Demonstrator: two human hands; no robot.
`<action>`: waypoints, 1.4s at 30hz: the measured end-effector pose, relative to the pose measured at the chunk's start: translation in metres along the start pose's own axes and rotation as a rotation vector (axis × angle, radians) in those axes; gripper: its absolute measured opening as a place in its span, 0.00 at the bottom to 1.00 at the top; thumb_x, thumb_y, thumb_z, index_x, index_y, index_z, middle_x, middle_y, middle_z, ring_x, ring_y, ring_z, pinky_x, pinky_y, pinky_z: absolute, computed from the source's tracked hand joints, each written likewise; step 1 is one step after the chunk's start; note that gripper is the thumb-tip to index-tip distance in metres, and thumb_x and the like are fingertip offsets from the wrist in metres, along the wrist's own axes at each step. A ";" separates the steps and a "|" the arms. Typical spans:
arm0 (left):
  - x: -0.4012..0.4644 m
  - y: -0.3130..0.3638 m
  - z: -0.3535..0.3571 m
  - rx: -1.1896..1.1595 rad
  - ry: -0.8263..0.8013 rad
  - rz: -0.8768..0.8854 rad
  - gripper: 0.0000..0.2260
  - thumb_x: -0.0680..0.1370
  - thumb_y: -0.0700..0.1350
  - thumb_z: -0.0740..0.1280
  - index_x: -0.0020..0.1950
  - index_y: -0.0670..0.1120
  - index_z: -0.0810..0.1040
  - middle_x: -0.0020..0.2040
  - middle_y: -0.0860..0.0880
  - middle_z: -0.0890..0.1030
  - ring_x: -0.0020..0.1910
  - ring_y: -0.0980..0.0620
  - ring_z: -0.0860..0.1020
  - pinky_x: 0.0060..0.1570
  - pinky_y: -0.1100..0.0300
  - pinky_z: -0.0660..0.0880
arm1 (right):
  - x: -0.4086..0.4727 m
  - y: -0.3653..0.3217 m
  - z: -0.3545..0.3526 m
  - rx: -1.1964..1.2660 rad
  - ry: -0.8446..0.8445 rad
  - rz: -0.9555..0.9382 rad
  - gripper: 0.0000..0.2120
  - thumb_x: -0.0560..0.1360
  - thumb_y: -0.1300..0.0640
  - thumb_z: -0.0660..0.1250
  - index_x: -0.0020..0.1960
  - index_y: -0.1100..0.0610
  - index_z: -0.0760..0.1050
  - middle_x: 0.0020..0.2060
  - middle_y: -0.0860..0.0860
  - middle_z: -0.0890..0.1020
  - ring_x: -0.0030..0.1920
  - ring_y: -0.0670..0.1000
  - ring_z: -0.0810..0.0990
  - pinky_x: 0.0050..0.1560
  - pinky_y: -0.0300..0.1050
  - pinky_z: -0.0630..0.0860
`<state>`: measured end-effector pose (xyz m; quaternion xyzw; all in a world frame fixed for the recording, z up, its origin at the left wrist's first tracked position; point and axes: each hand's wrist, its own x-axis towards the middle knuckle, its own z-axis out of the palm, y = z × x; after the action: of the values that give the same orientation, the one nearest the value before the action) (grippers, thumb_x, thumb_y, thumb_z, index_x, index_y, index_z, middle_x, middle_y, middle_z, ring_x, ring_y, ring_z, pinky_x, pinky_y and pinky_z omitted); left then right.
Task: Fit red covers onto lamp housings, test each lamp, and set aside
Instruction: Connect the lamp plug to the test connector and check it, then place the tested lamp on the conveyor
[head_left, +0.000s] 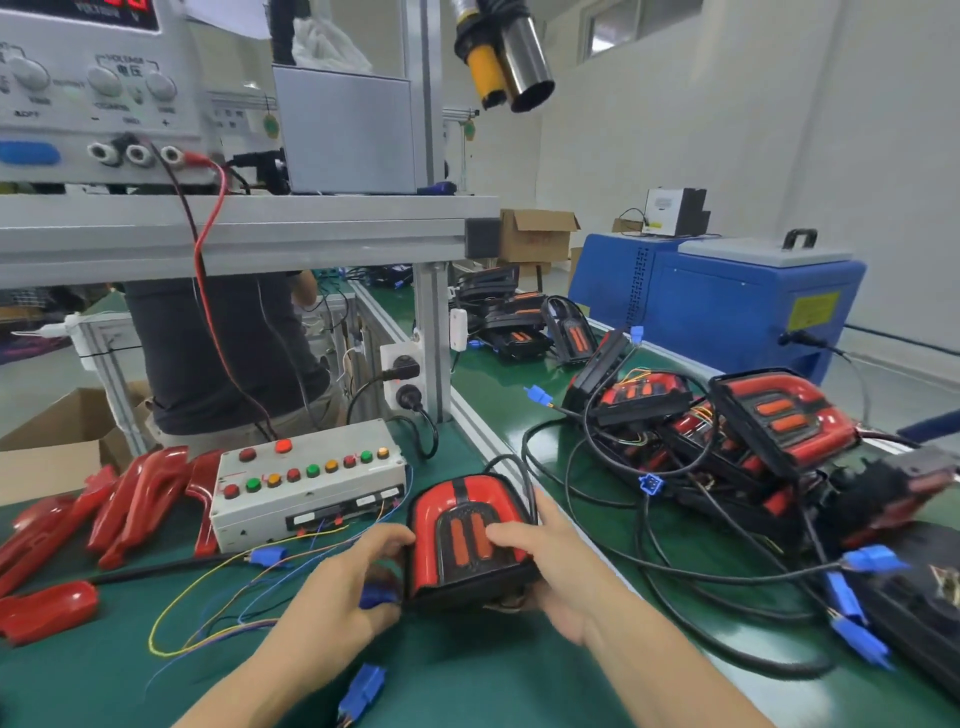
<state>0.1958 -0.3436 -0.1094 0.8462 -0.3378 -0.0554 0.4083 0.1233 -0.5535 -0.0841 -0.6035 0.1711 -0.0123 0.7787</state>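
A lamp (467, 540) with a red cover fitted on its black housing sits on the green mat in front of me. My right hand (550, 566) grips its right side, thumb lying across the cover's face. My left hand (348, 582) is at the lamp's left edge and its fingers curl round a blue connector (375, 596). Several loose red covers (140, 493) lie at the left. The grey test box (306, 483) with coloured buttons stands just behind the lamp.
A heap of cabled lamps (737, 431) with blue plugs (872, 558) fills the right side of the bench. More lamps (519, 322) sit further back. A power supply (98, 88) stands on the shelf above. Another person (228, 353) stands behind the bench. A loose blue connector (363, 688) lies near me.
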 end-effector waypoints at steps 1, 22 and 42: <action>0.001 -0.002 0.000 -0.018 -0.020 -0.006 0.35 0.69 0.35 0.72 0.64 0.67 0.67 0.56 0.61 0.77 0.51 0.58 0.79 0.56 0.61 0.75 | -0.002 -0.003 -0.003 0.026 0.013 -0.020 0.22 0.73 0.67 0.66 0.61 0.47 0.73 0.47 0.56 0.85 0.41 0.57 0.82 0.43 0.55 0.79; 0.005 -0.035 -0.004 0.162 -0.270 0.093 0.26 0.70 0.62 0.70 0.65 0.67 0.65 0.69 0.67 0.62 0.64 0.78 0.60 0.66 0.76 0.55 | -0.052 -0.145 -0.160 0.225 0.853 -0.775 0.27 0.70 0.64 0.70 0.66 0.48 0.69 0.55 0.54 0.81 0.45 0.52 0.82 0.30 0.39 0.78; 0.006 -0.035 -0.003 0.264 -0.307 0.159 0.22 0.75 0.53 0.70 0.65 0.64 0.66 0.68 0.66 0.61 0.67 0.78 0.50 0.67 0.76 0.52 | -0.053 -0.115 -0.184 -1.383 1.186 -0.190 0.23 0.81 0.52 0.55 0.71 0.63 0.65 0.71 0.62 0.67 0.70 0.62 0.64 0.72 0.61 0.60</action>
<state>0.2202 -0.3302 -0.1321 0.8447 -0.4660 -0.1068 0.2409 0.0432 -0.7449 -0.0014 -0.8417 0.4616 -0.2791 0.0239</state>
